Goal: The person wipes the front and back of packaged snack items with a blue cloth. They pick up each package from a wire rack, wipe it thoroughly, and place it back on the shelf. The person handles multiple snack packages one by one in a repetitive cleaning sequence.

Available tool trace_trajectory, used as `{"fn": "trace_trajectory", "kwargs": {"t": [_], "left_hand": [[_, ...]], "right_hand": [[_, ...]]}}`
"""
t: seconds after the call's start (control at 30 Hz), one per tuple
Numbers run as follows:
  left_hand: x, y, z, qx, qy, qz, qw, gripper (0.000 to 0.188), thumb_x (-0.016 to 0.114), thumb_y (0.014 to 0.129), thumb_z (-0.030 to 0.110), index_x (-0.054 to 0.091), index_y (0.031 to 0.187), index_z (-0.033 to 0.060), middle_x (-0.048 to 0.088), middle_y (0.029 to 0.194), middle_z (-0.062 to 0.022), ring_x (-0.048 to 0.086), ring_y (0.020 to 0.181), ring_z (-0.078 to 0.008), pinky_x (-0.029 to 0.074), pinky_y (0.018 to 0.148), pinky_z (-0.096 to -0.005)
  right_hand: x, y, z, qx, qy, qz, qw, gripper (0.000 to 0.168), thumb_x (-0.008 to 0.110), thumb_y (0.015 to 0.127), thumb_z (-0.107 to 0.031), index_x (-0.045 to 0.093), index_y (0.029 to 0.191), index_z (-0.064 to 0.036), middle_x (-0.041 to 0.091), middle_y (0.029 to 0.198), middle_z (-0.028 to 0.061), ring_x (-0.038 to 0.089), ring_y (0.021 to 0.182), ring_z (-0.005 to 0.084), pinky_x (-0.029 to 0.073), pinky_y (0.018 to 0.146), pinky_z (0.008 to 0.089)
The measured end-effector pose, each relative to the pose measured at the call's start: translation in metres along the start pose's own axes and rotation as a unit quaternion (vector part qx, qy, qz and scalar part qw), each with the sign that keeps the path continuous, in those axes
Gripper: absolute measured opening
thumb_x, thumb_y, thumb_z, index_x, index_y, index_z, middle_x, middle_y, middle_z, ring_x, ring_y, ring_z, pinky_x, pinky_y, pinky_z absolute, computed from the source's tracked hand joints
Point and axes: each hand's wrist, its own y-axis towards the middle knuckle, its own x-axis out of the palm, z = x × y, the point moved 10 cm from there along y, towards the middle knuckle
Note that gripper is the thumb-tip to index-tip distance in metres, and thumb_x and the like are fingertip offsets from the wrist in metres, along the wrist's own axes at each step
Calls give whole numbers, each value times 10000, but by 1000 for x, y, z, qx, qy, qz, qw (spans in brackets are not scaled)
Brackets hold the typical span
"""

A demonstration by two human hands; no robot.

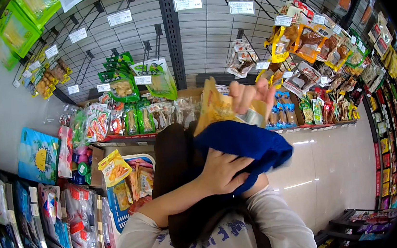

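Note:
My left hand (221, 172) lies on a dark blue cloth (239, 136), its fingers curled over the near side. Just beyond, my right hand (248, 96) grips a yellow snack packet (215, 107) from its upper part, with some fingers raised. The cloth covers the packet's lower part and hides most of my right forearm. Both are held above my dark-clad lap. To my left stands a blue and white plastic basket (121, 219) with several snack packets in it. One yellow pouch (115, 168) sticks up over its far left side.
Ahead is a wire grid rack (204, 40) with hooks, price tags and hanging food packets. Below it runs a low shelf of packets (131, 120). Bags hang on racks at left (81, 216); a stocked shelf (382, 148) stands at right beyond the tiled floor (319, 173).

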Motion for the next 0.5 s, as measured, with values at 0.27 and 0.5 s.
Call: {"fn": "trace_trajectory", "kwargs": {"t": [0.27,0.5], "left_hand": [[2,3,-95,-232,-548,206,777,454,351,796,78,252,1236,37,306,1220,-180,281,1152,-277,75,976,-404],[4,-15,-15,-137,-12,114,984,482,365,779,180,253,1195,-38,253,1233,-208,196,1162,-355,71,970,-436]], "right_hand": [[-11,-53,16,106,-18,323,940,353,208,852,-439,372,787,-134,440,599,106,419,586,217,374,630,355],[-27,-16,-4,1,27,98,995,391,200,869,-397,427,703,-125,262,348,0,215,392,102,307,572,248]]}}
